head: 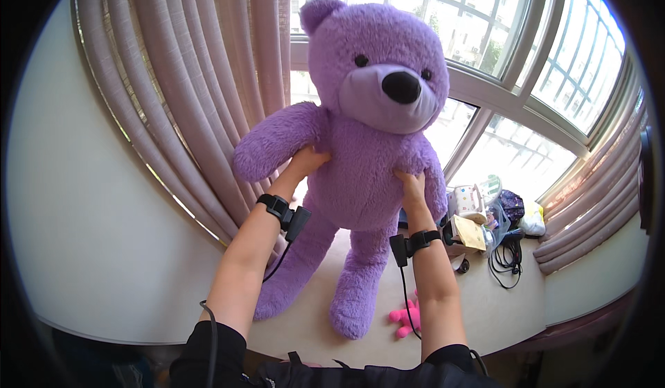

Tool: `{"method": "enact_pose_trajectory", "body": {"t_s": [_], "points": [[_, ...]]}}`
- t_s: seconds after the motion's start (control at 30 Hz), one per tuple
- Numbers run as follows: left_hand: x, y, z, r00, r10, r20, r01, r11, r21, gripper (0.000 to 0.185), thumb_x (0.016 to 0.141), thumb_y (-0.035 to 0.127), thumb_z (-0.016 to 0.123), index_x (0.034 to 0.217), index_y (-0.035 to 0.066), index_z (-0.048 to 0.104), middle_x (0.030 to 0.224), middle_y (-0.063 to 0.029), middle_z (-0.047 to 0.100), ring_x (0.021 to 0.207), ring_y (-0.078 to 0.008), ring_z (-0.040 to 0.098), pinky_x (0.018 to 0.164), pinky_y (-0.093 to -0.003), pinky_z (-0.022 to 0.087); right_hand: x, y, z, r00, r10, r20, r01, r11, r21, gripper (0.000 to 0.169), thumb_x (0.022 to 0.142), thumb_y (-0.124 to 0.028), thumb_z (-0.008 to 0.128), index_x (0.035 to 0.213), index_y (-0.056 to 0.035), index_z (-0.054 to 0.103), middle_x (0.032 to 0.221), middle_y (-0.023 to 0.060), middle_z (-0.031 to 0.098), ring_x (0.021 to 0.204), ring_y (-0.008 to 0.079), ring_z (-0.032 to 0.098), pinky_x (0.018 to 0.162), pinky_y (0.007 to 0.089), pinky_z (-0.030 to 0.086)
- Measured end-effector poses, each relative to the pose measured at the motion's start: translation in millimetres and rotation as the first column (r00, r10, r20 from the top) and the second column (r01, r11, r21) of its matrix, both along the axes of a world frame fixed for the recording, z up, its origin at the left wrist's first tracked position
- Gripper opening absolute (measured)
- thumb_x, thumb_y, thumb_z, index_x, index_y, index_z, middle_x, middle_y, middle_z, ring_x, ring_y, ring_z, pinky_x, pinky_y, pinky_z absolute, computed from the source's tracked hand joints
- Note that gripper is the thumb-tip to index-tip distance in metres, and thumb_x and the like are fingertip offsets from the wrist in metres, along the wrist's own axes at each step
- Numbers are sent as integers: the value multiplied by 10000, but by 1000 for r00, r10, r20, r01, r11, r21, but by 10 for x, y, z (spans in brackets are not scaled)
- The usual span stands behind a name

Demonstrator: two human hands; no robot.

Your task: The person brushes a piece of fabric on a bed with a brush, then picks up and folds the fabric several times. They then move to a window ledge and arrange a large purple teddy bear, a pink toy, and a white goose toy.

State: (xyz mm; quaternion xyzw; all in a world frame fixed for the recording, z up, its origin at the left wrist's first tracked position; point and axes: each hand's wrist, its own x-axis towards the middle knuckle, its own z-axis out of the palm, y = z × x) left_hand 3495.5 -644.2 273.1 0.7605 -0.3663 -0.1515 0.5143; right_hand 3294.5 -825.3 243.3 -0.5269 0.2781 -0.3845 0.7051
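A large purple plush teddy bear [358, 180] is held upright between my two hands, its legs hanging down over a pale window sill [322, 344]. My left hand [310, 160] grips the bear's side beneath its raised arm, with the fingers partly hidden behind the plush. Beneath the bear's other arm, my right hand [412, 180] holds the opposite side of its chest, thumb in front. Both wrists wear black straps with small boxes and cables. A small pink toy [404, 318] lies on the sill, partly hidden by my right forearm.
Mauve curtains [187, 86] hang at the left, and another curtain [597, 201] at the right. Behind the bear is a window with a metal frame [483, 89]. Bags, a box [467, 232] and a coiled black cable [506, 263] crowd the sill's right side.
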Motion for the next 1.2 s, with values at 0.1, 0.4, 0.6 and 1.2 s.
{"method": "enact_pose_trajectory", "body": {"t_s": [0.1, 0.4, 0.6, 1.2], "points": [[133, -193, -577, 1000, 11, 20, -9, 995, -98, 613, 647, 194, 687, 1178, -35, 483, 1141, -190, 536, 1084, -293, 505, 888, -322, 417, 155, -387, -667, 982, -104, -157, 105, 994, -3, 520, 625, 16, 578, 1137, 22, 493, 1053, 108, 561, 946, 225, 541, 822, 327, 416], [294, -368, -1290, 821, -49, -568, 2, 997, -82, 441, 737, 302, 702, 1070, 41, 577, 993, -49, 583, 932, -175, 532, 804, -323, 422, 440, -498, -1226, 999, -15, -49, 21, 991, 133, 441, 627, 48, 487, 1060, -16, 538, 957, 78, 580, 854, 229, 565, 743, 334, 454], [244, -414, -1075, 824, -54, -563, -78, 975, -207, 509, 767, 359, 670, 1144, 44, 539, 1063, -61, 565, 958, -177, 520, 803, -315, 426, 493, -419, -1225, 961, -40, 272, -15, 980, 197, 496, 611, 82, 489, 1095, -23, 523, 993, 71, 581, 903, 232, 562, 786, 310, 444], [517, -232, -1253, 581, -411, -703, -154, 792, -590, 449, 858, 175, 567, 1270, 75, 417, 1266, -74, 430, 1161, -245, 419, 898, -411, 399, 760, -415, -1986, 923, -23, 383, -130, 921, 367, 418, 764, -38, 498, 1181, -39, 488, 1128, 89, 560, 1058, 242, 520, 914, 374, 405]]}}
